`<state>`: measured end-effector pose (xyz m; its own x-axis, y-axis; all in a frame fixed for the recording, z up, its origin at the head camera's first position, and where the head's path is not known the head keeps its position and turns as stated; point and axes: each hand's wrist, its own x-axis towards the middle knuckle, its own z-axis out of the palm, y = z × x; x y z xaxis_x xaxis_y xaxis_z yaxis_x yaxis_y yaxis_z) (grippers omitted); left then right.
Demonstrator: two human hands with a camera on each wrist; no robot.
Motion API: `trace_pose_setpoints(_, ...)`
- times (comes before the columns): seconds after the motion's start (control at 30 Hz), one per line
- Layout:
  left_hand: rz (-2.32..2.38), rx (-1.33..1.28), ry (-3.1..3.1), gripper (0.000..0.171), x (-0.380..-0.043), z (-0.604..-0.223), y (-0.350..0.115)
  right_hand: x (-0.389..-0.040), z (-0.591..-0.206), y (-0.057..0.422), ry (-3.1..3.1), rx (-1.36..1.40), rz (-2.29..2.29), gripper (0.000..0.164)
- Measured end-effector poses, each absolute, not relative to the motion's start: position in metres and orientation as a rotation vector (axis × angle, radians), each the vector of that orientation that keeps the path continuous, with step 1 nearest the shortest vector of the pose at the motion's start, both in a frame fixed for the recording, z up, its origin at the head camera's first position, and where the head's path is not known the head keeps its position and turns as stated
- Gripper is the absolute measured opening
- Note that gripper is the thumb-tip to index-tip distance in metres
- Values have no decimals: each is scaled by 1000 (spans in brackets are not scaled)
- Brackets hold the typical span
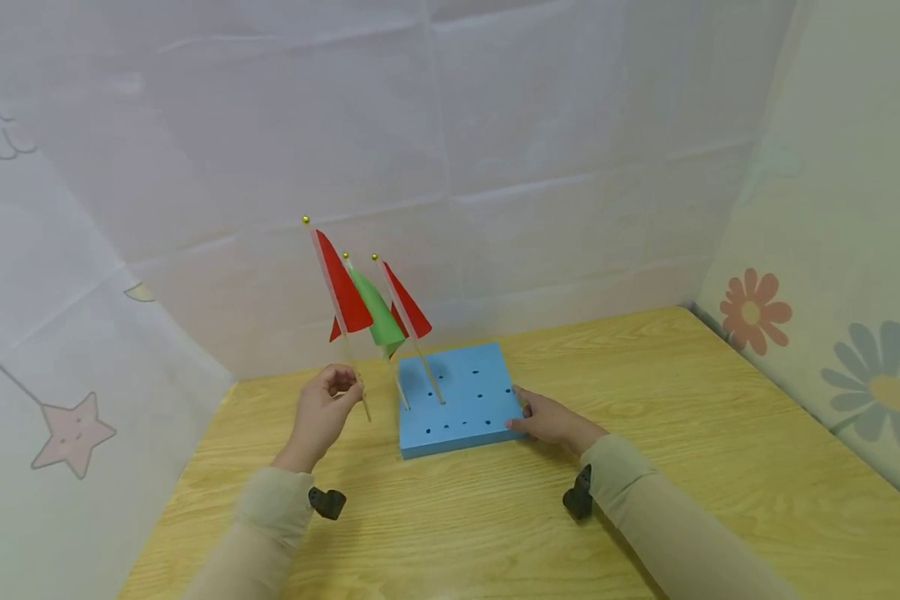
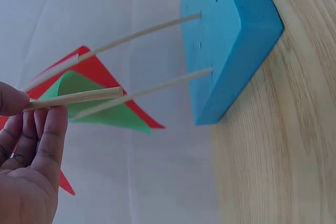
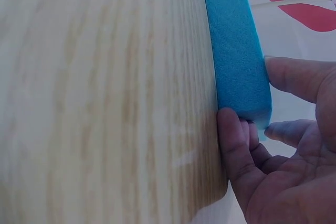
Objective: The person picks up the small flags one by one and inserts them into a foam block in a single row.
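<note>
My left hand (image 1: 321, 417) pinches the lower part of a red flag's wooden stick between thumb and fingers. This red flag (image 1: 342, 292) leans left, with a gold ball on top. Its bare stick end (image 2: 100, 95) points toward the board in the left wrist view, apart from it. A blue foam board (image 1: 461, 379) with several small holes lies on the table. Standing in its left part are a green flag (image 1: 378, 312) and another red flag (image 1: 411, 304), both tilted left. My right hand (image 1: 551, 419) grips the board's right edge near the front corner, thumb over the top.
The wood-grain table (image 1: 450, 525) reaches back to a pale hanging cloth (image 1: 510, 208). Printed cloth with flowers (image 1: 750, 312) hangs at the right, and one with a star (image 1: 72, 435) at the left. A small black camera (image 1: 327, 502) sits at each wrist.
</note>
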<state>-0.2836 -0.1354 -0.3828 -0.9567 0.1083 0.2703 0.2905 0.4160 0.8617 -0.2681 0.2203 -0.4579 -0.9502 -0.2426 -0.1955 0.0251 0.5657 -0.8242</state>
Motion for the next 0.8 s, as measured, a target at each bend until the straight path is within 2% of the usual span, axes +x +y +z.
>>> trace_pose_setpoints(0.13,-1570,-402,-2466,11,-288,-385,-121,-269,-459,220,2512,-173,-1328,78)
trace_pose_setpoints(0.37,-1583,-477,-2407,24,-290,-389,-98,-270,-462,221,2512,-180,-1337,78)
trace_pose_setpoints(0.8,-1573,-615,-2352,14,-295,-395,-59,-270,-461,222,2509,-129,-1360,78)
